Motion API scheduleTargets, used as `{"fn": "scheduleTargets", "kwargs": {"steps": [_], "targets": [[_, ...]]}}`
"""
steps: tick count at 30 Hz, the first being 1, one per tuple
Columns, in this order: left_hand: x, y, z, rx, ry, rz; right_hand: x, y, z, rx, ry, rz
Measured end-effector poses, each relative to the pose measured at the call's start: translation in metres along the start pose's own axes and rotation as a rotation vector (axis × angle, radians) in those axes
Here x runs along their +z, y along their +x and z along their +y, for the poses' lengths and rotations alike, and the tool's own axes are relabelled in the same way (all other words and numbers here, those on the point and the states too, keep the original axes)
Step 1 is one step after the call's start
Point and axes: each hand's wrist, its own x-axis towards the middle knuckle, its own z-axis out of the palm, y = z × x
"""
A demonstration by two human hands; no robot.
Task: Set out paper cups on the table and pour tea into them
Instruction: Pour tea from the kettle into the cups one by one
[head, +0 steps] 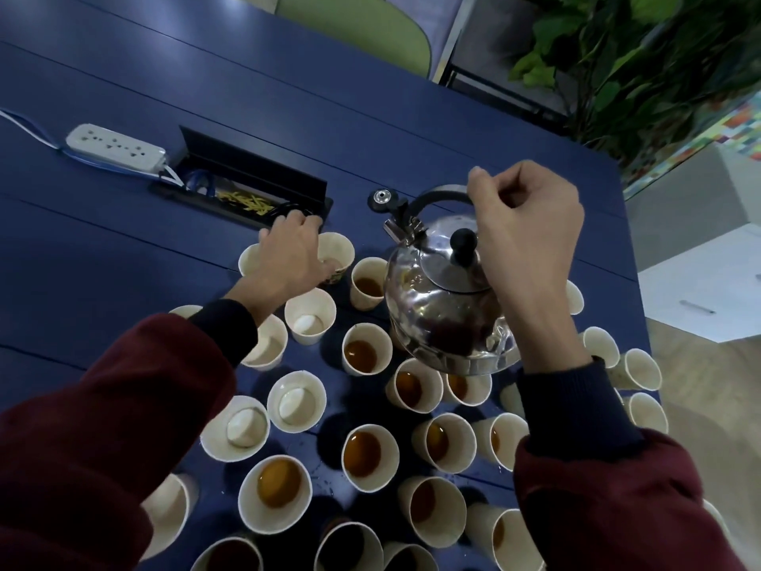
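Note:
Several white paper cups stand close together on the blue table [123,249]. Many hold amber tea, such as one [366,352] in the middle and one [275,490] near me. Others are empty, such as one [309,321] on the left. My right hand [525,241] grips the black handle of a shiny steel kettle [442,311], held above the cups and tilted with its spout away from me. My left hand [290,257] rests on a cup [339,253] at the far edge of the group, fingers around its rim.
An open black cable box [247,187] is set into the table behind the cups. A white power strip [115,148] lies to its left. A green chair [358,26] stands at the far side. Plants [642,55] and the table's right edge are at the right.

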Motion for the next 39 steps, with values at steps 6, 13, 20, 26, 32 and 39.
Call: {"fn": "scheduleTargets", "kwargs": {"steps": [6, 13, 20, 26, 32, 39], "targets": [[0.006, 0.015, -0.010, 0.070, 0.103, -0.159, 0.021, 0.009, -0.010, -0.042, -0.063, -0.081], [0.012, 0.029, -0.020, 0.120, 0.103, -0.179, 0.051, 0.020, -0.012, -0.061, -0.153, -0.160], [0.018, 0.027, -0.024, 0.113, 0.091, -0.107, 0.075, 0.026, -0.010, -0.088, -0.242, -0.279], [0.017, 0.025, -0.024, 0.091, 0.044, -0.088, 0.081, 0.025, -0.013, -0.100, -0.259, -0.300], [0.019, 0.022, -0.023, 0.083, 0.027, -0.081, 0.080, 0.023, -0.014, -0.101, -0.265, -0.291], [0.017, 0.020, -0.020, 0.068, 0.043, -0.086, 0.078, 0.020, -0.013, -0.088, -0.265, -0.272]]}}
